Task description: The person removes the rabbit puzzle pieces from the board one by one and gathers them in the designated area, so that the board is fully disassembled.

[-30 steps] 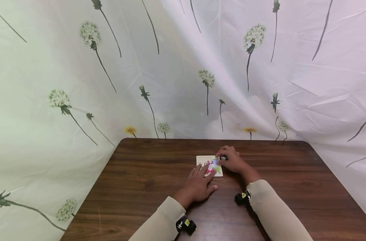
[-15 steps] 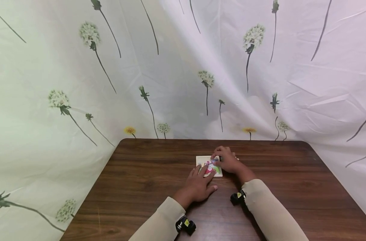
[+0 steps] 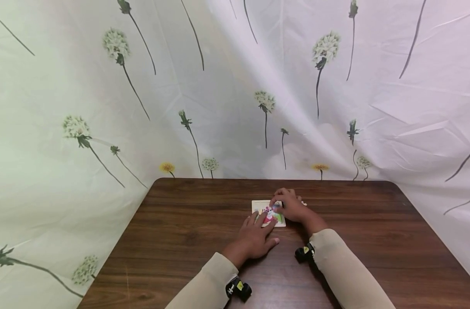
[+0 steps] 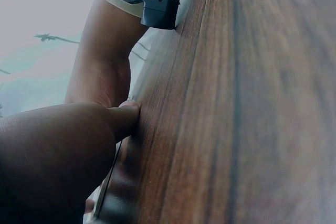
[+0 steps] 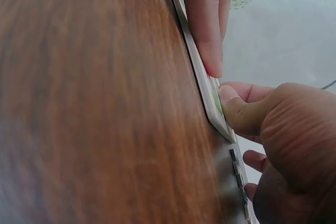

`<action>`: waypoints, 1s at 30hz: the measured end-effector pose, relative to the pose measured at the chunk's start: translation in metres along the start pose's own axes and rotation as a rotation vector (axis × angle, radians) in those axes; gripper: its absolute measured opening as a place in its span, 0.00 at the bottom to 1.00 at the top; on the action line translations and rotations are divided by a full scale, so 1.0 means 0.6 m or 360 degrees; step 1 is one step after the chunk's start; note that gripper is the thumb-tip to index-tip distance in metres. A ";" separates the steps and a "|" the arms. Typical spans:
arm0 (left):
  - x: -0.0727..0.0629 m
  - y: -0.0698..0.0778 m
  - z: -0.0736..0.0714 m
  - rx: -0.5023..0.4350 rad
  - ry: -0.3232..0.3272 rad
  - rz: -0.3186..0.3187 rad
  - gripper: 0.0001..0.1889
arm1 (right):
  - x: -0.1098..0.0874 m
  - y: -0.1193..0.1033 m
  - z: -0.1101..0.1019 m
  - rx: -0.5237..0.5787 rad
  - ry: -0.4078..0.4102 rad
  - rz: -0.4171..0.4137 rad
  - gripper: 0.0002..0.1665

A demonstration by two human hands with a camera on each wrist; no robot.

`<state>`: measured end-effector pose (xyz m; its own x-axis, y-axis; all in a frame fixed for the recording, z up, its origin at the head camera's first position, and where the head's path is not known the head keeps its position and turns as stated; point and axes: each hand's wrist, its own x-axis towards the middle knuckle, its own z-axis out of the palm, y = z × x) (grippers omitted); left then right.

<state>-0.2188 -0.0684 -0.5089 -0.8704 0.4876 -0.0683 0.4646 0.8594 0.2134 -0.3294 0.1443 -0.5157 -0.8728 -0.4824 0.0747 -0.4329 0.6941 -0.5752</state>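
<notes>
A small jigsaw puzzle board [image 3: 261, 201] with a pale frame and a colourful cartoon picture lies flat on the brown wooden table [image 3: 188, 240]. My left hand [image 3: 254, 239] rests at its near left side, straight fingers spread over the picture, thumb out on the tabletop. At the board's right side my right hand [image 3: 293, 207] bends over the picture. Its thumb and index finger pinch a bluish puzzle piece, mostly hidden behind the fingers. In the right wrist view the thumb [image 5: 239, 111] meets the board's green corner area, the other fingers curled past the frame.
Beside the board, under the right hand, several flat loose pieces [image 5: 237, 169] lie on the table. A pale bit [image 3: 304, 204] shows past the right knuckles. A white cloth with dandelion prints [image 3: 227, 107] hangs behind the table's far edge.
The right hand has shifted a little left, farther over the board, bringing the bluish puzzle piece onto the picture; over the last half second it barely moves. The left hand stays in place.
</notes>
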 end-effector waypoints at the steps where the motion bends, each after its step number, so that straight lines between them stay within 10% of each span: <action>1: 0.000 0.000 0.001 -0.0004 -0.0001 0.0000 0.34 | 0.000 -0.001 0.000 0.0002 -0.0012 0.0009 0.09; 30: 0.003 -0.003 0.004 0.0034 0.0012 -0.0008 0.34 | -0.002 -0.008 -0.005 0.0021 0.0112 -0.0028 0.21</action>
<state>-0.2208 -0.0687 -0.5117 -0.8738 0.4823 -0.0622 0.4637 0.8649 0.1922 -0.3271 0.1429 -0.5105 -0.8790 -0.4553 0.1419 -0.4457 0.6786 -0.5839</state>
